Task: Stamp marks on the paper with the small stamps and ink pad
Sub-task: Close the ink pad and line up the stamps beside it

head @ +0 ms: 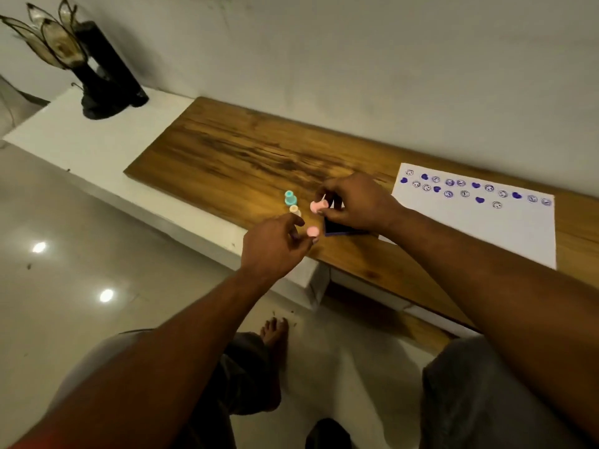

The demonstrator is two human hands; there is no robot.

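Note:
A white paper lies on the wooden board at the right, carrying several purple hearts and smiley marks along its far edge. My right hand pinches a pink stamp just above the dark ink pad, which is partly hidden under that hand. My left hand hovers close by with loosely curled fingers, and a second pink stamp sits at its fingertips; whether it is gripped I cannot tell. A teal stamp and a cream stamp stand upright beside them.
The wooden board rests on a white ledge against the wall. A black vase with dried leaves stands at the ledge's far left. Below the ledge are a tiled floor, my knees and a bare foot.

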